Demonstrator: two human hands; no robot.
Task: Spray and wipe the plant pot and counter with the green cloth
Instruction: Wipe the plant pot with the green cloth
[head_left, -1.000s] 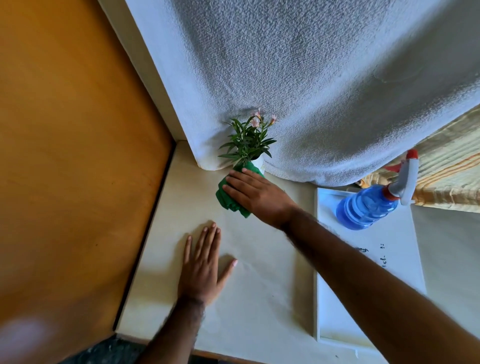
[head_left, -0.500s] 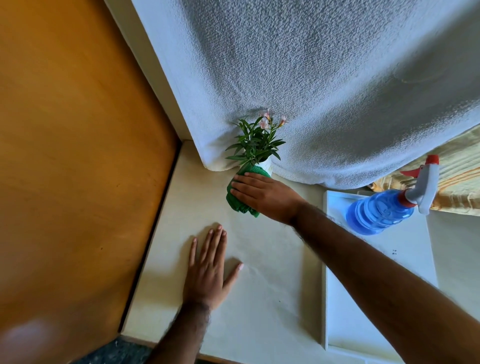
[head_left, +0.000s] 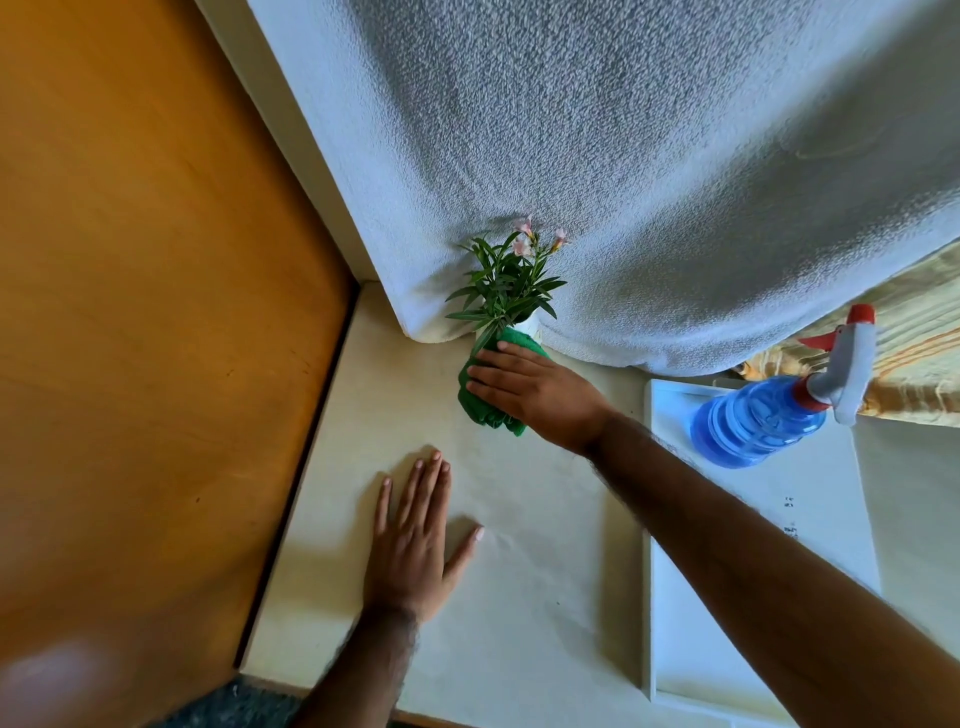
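Note:
A small white plant pot (head_left: 529, 327) with green leaves and pink flowers stands at the back of the cream counter (head_left: 545, 561). My right hand (head_left: 535, 389) presses the green cloth (head_left: 485, 408) against the pot's front side, and the cloth hides most of the pot. Flat on the counter, fingers spread, lies my left hand (head_left: 415, 540), nearer to me and holding nothing. A blue spray bottle (head_left: 763, 418) with a grey and red trigger head lies on its side to the right.
A white tray (head_left: 753, 613) on the right carries the bottle. A white textured fabric (head_left: 649, 182) hangs behind the pot. An orange wooden panel (head_left: 145, 338) borders the counter on the left. Striped yellow fabric (head_left: 914, 332) shows at far right.
My right hand with the cloth has stayed on the pot, shifting slightly along it. The left hand has kept its place on the counter.

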